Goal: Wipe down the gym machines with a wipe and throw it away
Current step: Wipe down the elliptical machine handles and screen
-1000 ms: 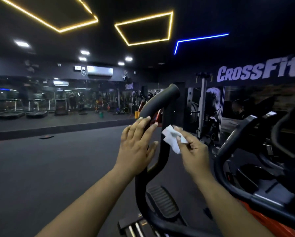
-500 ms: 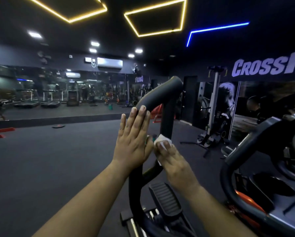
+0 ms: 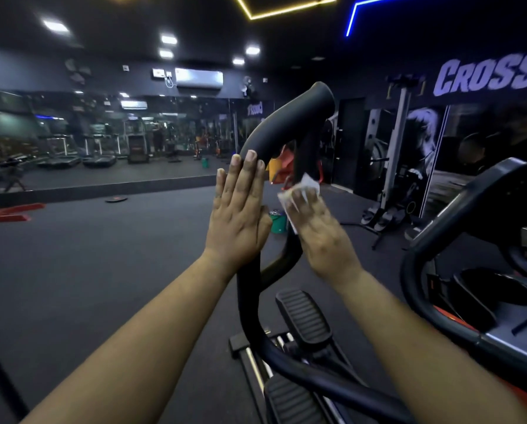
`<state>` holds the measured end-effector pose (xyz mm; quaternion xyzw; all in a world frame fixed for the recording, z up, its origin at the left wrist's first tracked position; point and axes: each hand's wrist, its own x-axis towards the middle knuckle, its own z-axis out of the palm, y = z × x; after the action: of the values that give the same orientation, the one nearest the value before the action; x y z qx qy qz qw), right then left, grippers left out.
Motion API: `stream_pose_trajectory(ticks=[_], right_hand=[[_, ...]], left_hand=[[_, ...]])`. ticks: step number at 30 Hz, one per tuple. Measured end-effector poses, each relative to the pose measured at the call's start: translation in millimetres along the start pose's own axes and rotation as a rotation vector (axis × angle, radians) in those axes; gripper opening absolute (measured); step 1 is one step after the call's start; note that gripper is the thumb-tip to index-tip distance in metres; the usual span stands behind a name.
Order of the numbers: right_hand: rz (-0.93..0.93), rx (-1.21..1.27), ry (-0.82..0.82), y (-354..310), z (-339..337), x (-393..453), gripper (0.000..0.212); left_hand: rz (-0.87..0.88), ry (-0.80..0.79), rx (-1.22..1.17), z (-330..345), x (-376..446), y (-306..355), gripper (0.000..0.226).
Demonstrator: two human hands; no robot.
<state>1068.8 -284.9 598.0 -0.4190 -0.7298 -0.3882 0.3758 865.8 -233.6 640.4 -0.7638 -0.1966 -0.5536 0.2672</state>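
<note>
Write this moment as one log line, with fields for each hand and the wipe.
left hand: flat against handlebar | right hand: presses wipe on the machine's upright bar | wipe: in use, not discarded

Most of the white wipe (image 3: pixel 302 191) lies hidden under the blurred fingers of the right hand (image 3: pixel 321 232). The left hand (image 3: pixel 239 217) covers the stretch of the machine's black handlebar (image 3: pixel 289 125) behind it. The wall lettering (image 3: pixel 488 76) is cut off by the right edge.

Flat left hand (image 3: pixel 239 215) against black handlebar (image 3: pixel 289 123), right hand (image 3: pixel 321 237) on white wipe (image 3: pixel 298 191).
</note>
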Motion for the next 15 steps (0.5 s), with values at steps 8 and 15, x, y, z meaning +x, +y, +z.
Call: stream_pose_trajectory(ticks=[8,15], right_hand=[[0.239,0.189,-0.124,-89.6,50.0,-85.3,0.068],[0.532,0.614,-0.067,-150.1,35.2,-86.4,0.051]], left_hand=[[-0.018,-0.018,0.016,-0.8,-1.1,0.2,0.068],[-0.002,-0.151,0.115,-13.5,-20.6,-5.2,0.065]])
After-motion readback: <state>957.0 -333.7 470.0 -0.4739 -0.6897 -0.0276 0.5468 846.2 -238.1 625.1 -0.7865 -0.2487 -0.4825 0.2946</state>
